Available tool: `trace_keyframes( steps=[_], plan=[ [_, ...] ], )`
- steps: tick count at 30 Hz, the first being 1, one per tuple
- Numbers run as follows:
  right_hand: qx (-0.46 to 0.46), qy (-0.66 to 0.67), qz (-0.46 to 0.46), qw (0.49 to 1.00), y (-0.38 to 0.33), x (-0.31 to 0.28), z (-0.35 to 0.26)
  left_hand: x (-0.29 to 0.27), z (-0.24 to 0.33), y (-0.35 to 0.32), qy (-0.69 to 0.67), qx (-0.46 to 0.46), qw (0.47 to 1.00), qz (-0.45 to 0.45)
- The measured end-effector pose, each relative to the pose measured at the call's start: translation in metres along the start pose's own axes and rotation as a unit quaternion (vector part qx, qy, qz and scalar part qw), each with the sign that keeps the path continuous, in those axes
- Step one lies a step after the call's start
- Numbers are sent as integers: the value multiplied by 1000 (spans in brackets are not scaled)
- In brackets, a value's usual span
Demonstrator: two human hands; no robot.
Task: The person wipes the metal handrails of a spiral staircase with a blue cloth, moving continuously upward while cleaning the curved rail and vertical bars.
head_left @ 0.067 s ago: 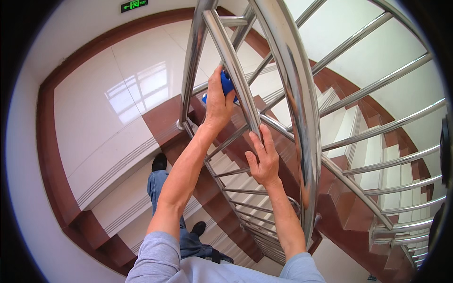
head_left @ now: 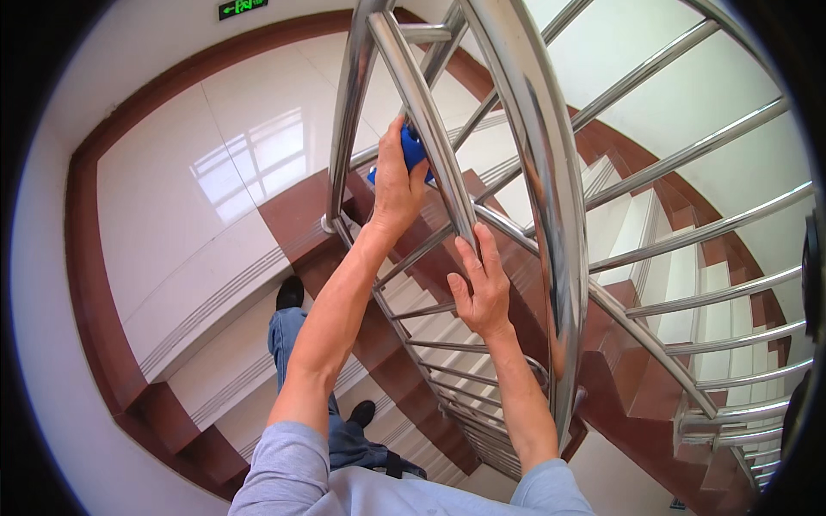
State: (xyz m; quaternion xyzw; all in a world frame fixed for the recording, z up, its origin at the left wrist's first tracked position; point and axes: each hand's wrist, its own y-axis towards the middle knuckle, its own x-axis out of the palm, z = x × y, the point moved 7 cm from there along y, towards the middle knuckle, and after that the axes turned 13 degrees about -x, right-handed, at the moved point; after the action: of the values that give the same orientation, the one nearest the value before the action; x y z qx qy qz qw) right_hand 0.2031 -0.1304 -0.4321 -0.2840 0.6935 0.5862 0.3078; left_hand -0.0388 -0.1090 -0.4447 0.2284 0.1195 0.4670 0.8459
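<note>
Left hand, head view: raised at upper centre, its grip closed around a blue cloth-like piece [head_left: 414,148] beside a slanting steel tube [head_left: 433,129]; here is the left hand [head_left: 397,196].
Blue piece: just above centre of the frame, mostly hidden by fingers and tube, so I can't make out its full shape.
Right hand: this right hand [head_left: 483,297] sits right of centre, grip loose and unclenched, fingertips touching the tube's lower end.
Curved handrail: a thick polished steel handrail [head_left: 523,129] sweeps down just right of both hands.
Landing: pale glossy tiles [head_left: 155,224] at left, mirroring a window, edged in red-brown.
Shoes: black shoes [head_left: 291,293] on pale steps, lower left of centre.
Wall sign: a green-lit exit sign [head_left: 243,9], top left.
</note>
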Motion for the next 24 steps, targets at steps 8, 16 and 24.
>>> trace_keyframes(
  steps=[8,16,24],
  plan=[
    [-2,-27,-12,1000,4,1,-3,-2,-62,-31,-21,-74,996,-41],
    [17,-9,9,1000,7,-4,-5,-11,-191,-106,58,-171,977,-110],
    [-1,-23,42,999,1,-11,-3,-50,-171,-204,120,-319,909,-240]
  ],
)
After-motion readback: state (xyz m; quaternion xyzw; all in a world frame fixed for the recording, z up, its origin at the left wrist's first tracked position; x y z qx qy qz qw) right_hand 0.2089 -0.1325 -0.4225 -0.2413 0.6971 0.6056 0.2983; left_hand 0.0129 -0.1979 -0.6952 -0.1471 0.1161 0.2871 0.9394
